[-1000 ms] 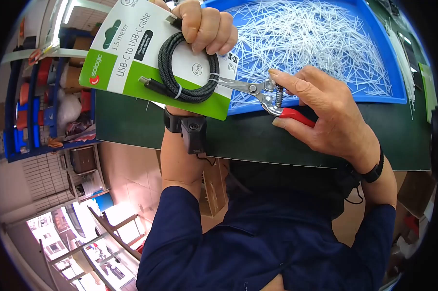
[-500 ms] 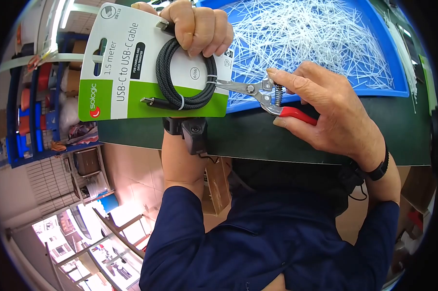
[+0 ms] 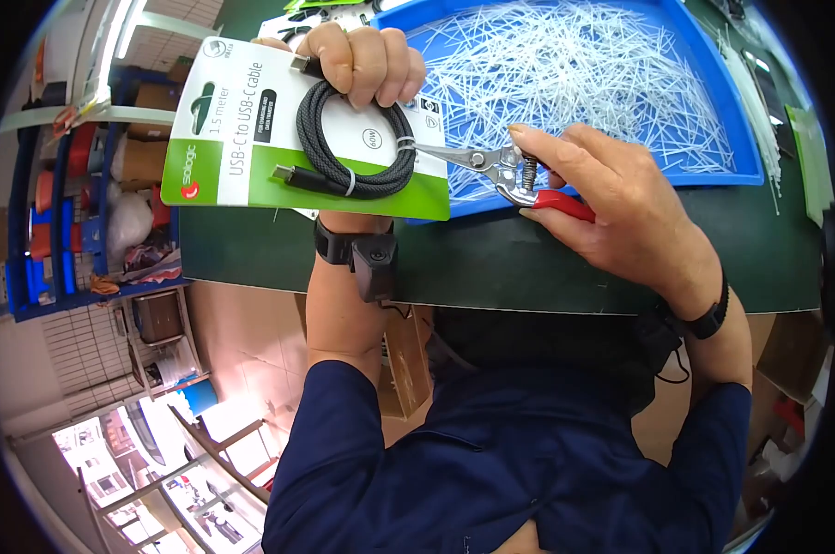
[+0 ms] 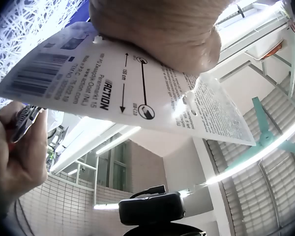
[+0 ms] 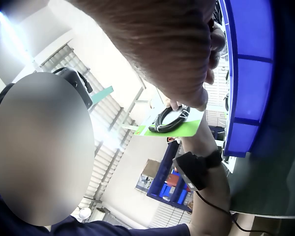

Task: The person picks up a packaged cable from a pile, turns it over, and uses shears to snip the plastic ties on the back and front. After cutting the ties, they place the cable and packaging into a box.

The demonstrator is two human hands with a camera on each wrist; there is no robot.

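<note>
My left hand (image 3: pixel 362 60) grips a white and green packaging card (image 3: pixel 242 138) at its top edge, fingers curled over a coiled black USB-C cable (image 3: pixel 353 138) tied to it. The card's printed back (image 4: pixel 113 93) fills the left wrist view under my palm. My right hand (image 3: pixel 611 198) holds red-handled snips (image 3: pixel 519 180), whose steel tips touch a white tie on the right side of the coil (image 3: pixel 405 143). In the right wrist view the card and cable (image 5: pixel 174 120) show small beyond my knuckles.
A blue tray (image 3: pixel 722 138) heaped with white cut tie ends (image 3: pixel 584 74) lies on the dark green table (image 3: pixel 528 263) behind my hands. Shelving with boxes (image 3: pixel 85 175) stands left of the table. Loose white ties (image 3: pixel 759 83) lie to the tray's right.
The card has tilted and shifted slightly, lower at its right end. The snips moved up and left with it, tips staying at the tie on the coil.
</note>
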